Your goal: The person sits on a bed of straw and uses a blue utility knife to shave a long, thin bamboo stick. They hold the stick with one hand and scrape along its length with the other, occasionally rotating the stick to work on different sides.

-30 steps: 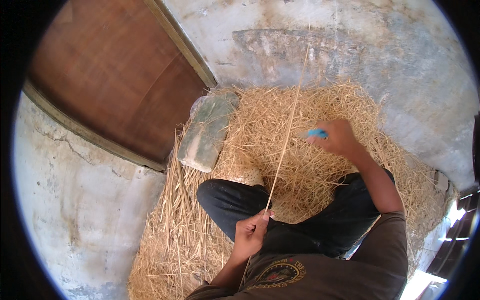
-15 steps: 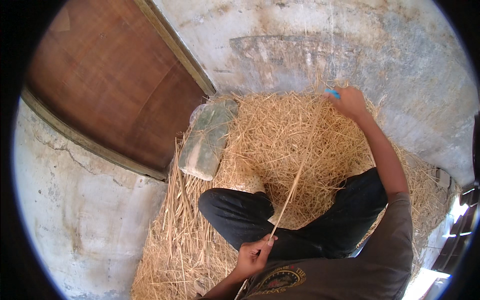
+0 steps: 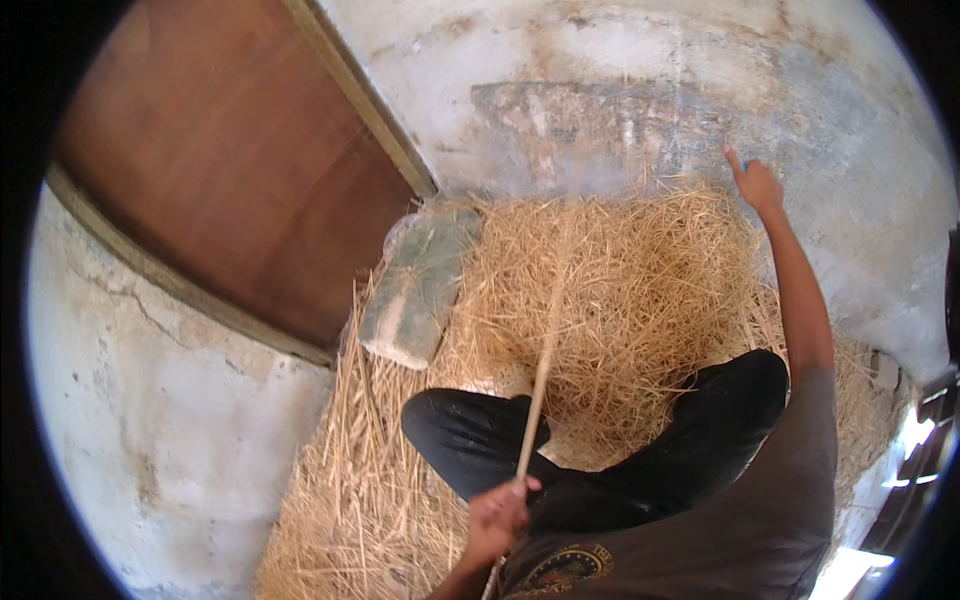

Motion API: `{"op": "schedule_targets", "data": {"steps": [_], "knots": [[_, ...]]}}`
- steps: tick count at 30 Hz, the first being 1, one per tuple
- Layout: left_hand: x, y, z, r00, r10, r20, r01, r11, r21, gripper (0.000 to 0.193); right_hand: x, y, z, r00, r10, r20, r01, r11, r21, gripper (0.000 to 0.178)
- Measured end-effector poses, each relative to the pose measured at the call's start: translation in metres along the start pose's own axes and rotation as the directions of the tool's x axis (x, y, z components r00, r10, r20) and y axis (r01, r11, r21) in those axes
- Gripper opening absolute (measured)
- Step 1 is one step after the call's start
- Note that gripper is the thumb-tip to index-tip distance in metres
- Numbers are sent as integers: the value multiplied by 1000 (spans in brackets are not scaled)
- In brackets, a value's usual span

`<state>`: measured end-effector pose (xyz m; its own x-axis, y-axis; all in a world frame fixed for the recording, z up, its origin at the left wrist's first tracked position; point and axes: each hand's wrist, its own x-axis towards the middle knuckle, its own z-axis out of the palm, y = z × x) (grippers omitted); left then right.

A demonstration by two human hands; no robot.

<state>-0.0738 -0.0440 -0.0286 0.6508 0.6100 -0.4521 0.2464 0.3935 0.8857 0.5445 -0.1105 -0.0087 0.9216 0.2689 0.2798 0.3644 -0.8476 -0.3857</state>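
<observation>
My left hand [image 3: 497,517] is closed around the lower part of a long, thin, straw-coloured stalk [image 3: 541,380] in front of my lap. The stalk slants up and away over the straw, its far end smeared by motion. My right hand [image 3: 760,186] is stretched out far to the right, raised in front of the wall, with one digit pointing up. A bit of a small blue object [image 3: 744,166] shows in it; the fingers hide its kind. The right hand is apart from the stalk.
A heap of loose straw shavings [image 3: 640,300] lies before my crossed legs [image 3: 640,470]. Left of it lies a grey-green block-like bundle [image 3: 420,290] on longer stalks [image 3: 375,450]. A brown wooden door [image 3: 240,170] and stained walls [image 3: 640,120] stand close around.
My right hand has moved right and away from the stalk with the blue object. The stalk's far end has swung left and upward, held in my left hand.
</observation>
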Motion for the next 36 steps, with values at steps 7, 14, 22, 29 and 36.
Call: {"op": "schedule_targets", "data": {"steps": [7, 14, 22, 29, 36], "knots": [[79, 30, 16, 973, 138, 187, -82, 957, -278, 33, -187, -100, 16, 767, -571, 292, 441, 800, 407, 62], [83, 47, 37, 944, -26, 329, 235, 754, -613, 31, -281, -139, -5, 418, -885, 205, 728, 461, 507, 55], [65, 50, 46, 925, -37, 379, 292, 707, -644, 31, -260, -142, 18, 526, -848, 68, 765, 506, 398, 60], [61, 55, 50, 951, -37, 308, 211, 807, -552, 32, -281, -142, 4, 406, -913, 39, 841, 389, 377, 61], [54, 53, 57, 951, -29, 307, 180, 860, -477, 32, -235, -142, 15, 486, -874, -16, 847, 466, 257, 68]]}}
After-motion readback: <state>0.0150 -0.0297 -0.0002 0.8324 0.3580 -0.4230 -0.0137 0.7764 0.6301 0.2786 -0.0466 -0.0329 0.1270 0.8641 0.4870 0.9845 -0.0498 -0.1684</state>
